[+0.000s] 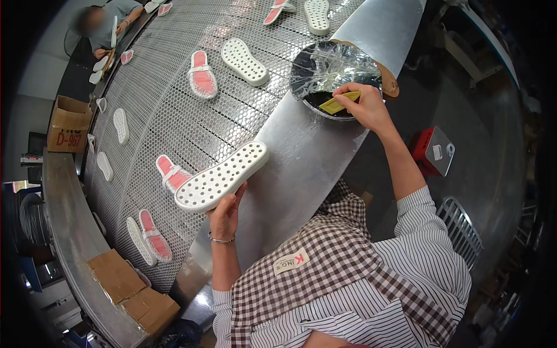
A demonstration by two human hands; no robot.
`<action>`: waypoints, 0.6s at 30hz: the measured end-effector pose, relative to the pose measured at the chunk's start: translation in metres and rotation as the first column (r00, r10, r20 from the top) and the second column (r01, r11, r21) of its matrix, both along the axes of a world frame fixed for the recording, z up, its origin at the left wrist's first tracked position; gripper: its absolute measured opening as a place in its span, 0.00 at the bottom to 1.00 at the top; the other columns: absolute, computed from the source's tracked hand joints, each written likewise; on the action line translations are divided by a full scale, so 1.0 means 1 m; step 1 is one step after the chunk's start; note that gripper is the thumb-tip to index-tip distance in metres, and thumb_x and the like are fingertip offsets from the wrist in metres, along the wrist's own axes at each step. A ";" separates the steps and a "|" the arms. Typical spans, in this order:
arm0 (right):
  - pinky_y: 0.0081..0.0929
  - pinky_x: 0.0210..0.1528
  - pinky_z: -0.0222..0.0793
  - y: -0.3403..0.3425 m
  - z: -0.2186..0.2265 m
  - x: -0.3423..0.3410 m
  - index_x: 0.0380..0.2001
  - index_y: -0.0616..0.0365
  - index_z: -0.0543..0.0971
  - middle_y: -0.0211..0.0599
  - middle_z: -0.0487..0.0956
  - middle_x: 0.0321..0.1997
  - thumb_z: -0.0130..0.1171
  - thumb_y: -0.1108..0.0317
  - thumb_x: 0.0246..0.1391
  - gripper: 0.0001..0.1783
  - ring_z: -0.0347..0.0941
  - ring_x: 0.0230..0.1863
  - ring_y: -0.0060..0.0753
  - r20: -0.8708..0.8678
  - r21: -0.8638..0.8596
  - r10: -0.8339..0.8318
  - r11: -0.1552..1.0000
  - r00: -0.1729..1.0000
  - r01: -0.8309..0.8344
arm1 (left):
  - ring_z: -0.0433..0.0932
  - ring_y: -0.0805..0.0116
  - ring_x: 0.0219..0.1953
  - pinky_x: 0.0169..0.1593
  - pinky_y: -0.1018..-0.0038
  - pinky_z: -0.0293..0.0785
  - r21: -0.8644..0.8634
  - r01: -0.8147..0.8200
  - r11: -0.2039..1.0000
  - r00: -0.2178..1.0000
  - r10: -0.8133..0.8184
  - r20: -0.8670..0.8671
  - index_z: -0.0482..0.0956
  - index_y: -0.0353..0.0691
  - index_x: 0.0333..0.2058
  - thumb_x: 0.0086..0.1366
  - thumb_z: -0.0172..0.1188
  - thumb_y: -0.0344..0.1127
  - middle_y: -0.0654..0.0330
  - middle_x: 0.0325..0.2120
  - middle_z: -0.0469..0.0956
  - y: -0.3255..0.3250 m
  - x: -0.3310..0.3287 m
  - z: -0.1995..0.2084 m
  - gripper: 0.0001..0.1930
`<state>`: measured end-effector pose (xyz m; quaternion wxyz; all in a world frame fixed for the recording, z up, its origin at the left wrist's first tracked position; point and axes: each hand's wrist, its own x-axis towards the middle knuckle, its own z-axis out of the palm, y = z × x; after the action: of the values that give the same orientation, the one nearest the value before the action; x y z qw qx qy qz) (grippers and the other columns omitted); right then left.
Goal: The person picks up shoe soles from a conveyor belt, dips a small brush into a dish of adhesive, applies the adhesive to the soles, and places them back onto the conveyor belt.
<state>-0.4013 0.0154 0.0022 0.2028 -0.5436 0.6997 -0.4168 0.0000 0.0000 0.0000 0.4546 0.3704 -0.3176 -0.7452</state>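
Observation:
My left hand is closed round the edge of a white shoe sole, its hole-dotted face turned up, above the mesh conveyor. Partly behind that sole lies a pink-and-white slipper upper. Between the thumb and fingers of my right hand is a yellow flat-handled tool, tilted over the opening of a round, dark container. Crumpled clear plastic film covers much of the container. The tool's far end lies against the dark inside, and its shape is hard to make out.
The mesh conveyor carries more slipper uppers and white soles. A metal ledge runs along my side. Cardboard boxes stand at the far left. Another person handles a sole across the belt. A red-and-silver box is to my right.

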 end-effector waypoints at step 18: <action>0.14 0.23 0.71 0.002 0.020 0.175 0.34 0.64 0.76 0.35 0.79 0.29 0.58 0.72 0.57 0.06 0.77 0.24 0.20 0.814 -0.144 0.099 0.989 0.573 0.034 | 0.77 0.67 0.44 0.48 0.72 0.72 -0.593 0.300 0.747 0.658 0.287 0.696 0.77 0.41 0.48 0.51 0.68 0.32 0.62 0.42 0.79 0.054 0.013 -0.016 0.23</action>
<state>-0.2267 0.0170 0.0221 0.4708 -0.3154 0.4850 -0.6661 0.0129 0.0538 -0.0164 0.3785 0.4558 -0.7204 -0.3605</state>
